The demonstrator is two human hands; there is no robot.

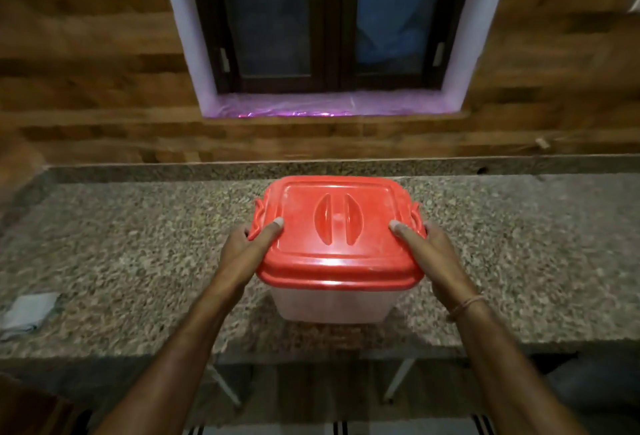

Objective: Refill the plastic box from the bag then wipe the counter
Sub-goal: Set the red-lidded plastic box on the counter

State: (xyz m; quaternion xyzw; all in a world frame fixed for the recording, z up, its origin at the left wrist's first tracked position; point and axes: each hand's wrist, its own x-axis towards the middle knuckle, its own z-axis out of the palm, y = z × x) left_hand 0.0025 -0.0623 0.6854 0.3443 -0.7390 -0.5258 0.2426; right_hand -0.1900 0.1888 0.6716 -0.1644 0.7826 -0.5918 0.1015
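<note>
A translucent plastic box (330, 303) with a red lid (337, 226) stands on the speckled granite counter (138, 244), near its front edge at the centre. My left hand (249, 244) grips the lid's left side, thumb on top and fingers curled round the red side latch. On the opposite side my right hand (433, 247) holds the lid the same way, thumb resting on top. The lid sits flat on the box. No bag is in view.
A folded pale cloth (29, 311) lies on the counter at the far left. Behind the counter rises a wood-patterned wall with a dark window (332, 25) and a purple sill. Below the front edge is an open space with metal legs.
</note>
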